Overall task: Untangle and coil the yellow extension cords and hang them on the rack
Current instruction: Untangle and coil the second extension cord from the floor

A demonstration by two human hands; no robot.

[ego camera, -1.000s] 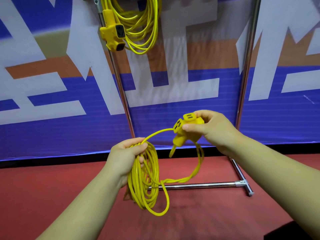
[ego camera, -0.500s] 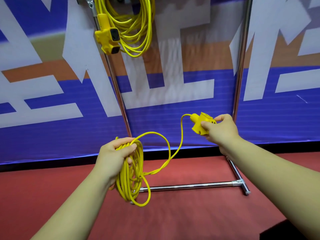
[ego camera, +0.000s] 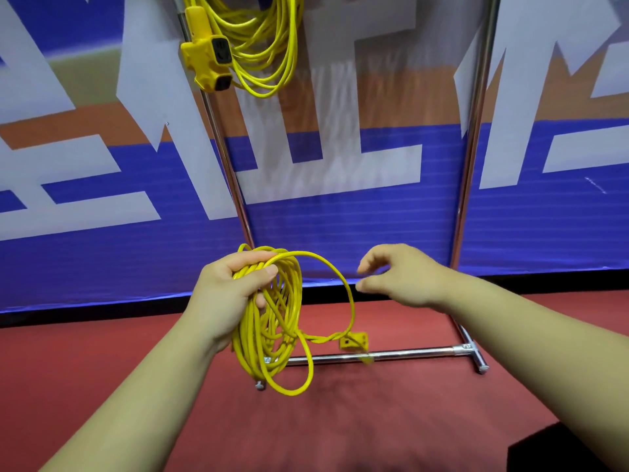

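My left hand [ego camera: 228,291] grips the top of a coiled yellow extension cord [ego camera: 272,335], whose loops hang down in front of the rack's base. The cord's yellow socket end [ego camera: 354,342] dangles free on a short loop to the right of the coil, blurred. My right hand [ego camera: 401,277] hovers beside the coil with loosely bent fingers and holds nothing. A second coiled yellow cord [ego camera: 269,46] with its socket block [ego camera: 209,63] hangs at the top of the metal rack [ego camera: 231,172].
The rack's right upright [ego camera: 471,158] and its floor bar [ego camera: 391,355] with a T-foot stand on red floor [ego camera: 102,362]. A blue, white and orange banner [ego camera: 340,216] covers the wall behind. A dark object [ego camera: 571,451] sits at the lower right corner.
My right hand let go of the socket end, which dropped and now dangles by the coil. One more loop lies in my left hand. The view tilted slightly.
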